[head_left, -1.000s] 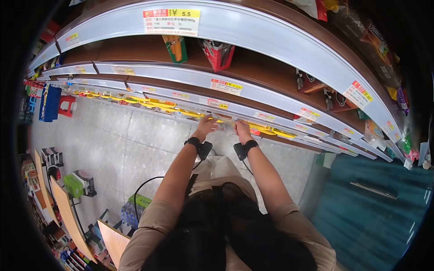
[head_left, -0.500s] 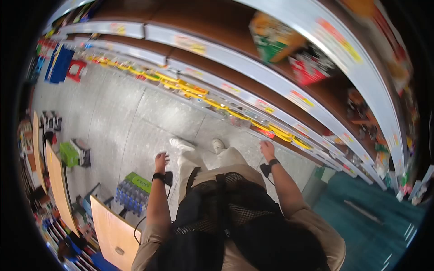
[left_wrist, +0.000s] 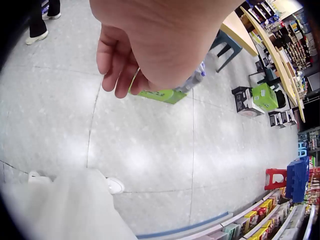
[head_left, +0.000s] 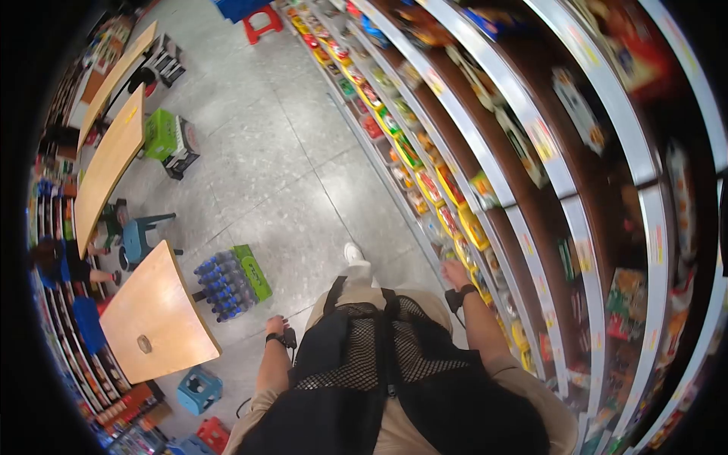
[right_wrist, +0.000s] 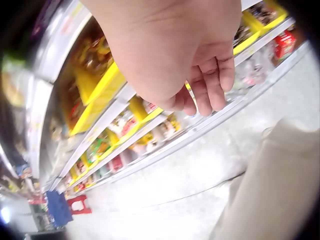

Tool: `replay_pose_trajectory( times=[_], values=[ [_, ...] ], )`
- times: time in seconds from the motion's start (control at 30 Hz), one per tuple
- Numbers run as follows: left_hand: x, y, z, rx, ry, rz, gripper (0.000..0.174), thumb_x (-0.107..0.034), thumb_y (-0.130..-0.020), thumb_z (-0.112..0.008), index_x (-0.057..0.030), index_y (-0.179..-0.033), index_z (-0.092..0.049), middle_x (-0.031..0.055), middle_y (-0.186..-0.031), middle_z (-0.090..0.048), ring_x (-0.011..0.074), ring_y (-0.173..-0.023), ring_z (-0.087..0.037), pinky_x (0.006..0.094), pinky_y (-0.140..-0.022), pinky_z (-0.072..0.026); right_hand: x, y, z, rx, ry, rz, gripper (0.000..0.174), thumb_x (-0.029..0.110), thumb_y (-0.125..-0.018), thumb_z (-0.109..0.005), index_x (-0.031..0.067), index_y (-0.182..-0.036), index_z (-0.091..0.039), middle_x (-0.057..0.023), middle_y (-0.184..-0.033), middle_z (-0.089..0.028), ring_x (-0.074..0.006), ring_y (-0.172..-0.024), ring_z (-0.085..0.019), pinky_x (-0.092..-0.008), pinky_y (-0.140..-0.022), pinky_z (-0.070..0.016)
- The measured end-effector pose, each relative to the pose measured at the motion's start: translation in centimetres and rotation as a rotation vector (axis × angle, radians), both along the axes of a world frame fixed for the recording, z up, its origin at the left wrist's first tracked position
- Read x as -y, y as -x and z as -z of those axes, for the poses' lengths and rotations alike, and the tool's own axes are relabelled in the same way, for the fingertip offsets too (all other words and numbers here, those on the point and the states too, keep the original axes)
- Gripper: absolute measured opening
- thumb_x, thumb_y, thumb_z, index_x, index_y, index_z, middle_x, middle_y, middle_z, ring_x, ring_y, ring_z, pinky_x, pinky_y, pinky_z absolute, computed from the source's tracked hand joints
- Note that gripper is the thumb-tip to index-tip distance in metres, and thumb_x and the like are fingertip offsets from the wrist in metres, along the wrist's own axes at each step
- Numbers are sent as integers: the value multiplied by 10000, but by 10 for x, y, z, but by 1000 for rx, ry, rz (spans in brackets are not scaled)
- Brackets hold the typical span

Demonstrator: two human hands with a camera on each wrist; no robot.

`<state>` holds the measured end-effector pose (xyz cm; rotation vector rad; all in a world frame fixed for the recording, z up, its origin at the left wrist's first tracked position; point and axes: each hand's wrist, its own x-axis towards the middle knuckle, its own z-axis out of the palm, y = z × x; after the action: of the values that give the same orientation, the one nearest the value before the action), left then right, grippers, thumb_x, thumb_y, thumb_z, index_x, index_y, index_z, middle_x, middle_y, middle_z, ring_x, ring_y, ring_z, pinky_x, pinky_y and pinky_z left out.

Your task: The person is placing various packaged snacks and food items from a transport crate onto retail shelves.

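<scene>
Both hands hang at the person's sides, holding nothing. My left hand (head_left: 277,326) is over the floor, its fingers loosely bent in the left wrist view. The nearest thing to it is a pack of blue-capped bottles (head_left: 226,282) with a green panel (head_left: 252,273) at one end. Beside the snack shelves, my right hand (head_left: 456,275) hangs with relaxed fingers. In the right wrist view it overlaps yellow bins (right_wrist: 102,100) of packaged snacks.
Long shelves (head_left: 531,140) with price strips run along the right. Wooden tables (head_left: 163,322) stand on the left, with a blue stool (head_left: 199,390) and a green box (head_left: 159,135) near them. A red stool (head_left: 262,24) stands far ahead. Another person (head_left: 53,262) is at the left edge.
Both hands have come away from the low shelf and dropped to the sides. The body has turned left, so the shelves now run along the right, and one foot is forward.
</scene>
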<state>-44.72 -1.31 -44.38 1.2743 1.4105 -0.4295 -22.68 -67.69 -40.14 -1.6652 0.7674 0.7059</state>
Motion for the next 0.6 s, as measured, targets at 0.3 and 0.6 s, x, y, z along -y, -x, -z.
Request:
replay_pose_trajectory(
  times=[0.3,0.6],
  values=[
    [6,-307,-84,408,49,261,263,-253,-900,-538,-61,-1041,-648,76,-875,-693,153,-678,-628,279,-607,-479,-182,-247,-62,355,-168,-252,237,237,-940,-573,20,-966,-664,-59,-774,-653,-124,-638,-596,-260,-610,-485],
    [-65,-373,-18,343,16,297,296,-270,-915,-528,-48,-1048,-672,72,-831,-695,156,-666,-631,303,-568,-484,-116,-246,69,414,639,-1526,179,223,-789,-591,69,-751,-674,-192,-808,-665,-381,-781,-646,-509,-673,-512]
  ],
)
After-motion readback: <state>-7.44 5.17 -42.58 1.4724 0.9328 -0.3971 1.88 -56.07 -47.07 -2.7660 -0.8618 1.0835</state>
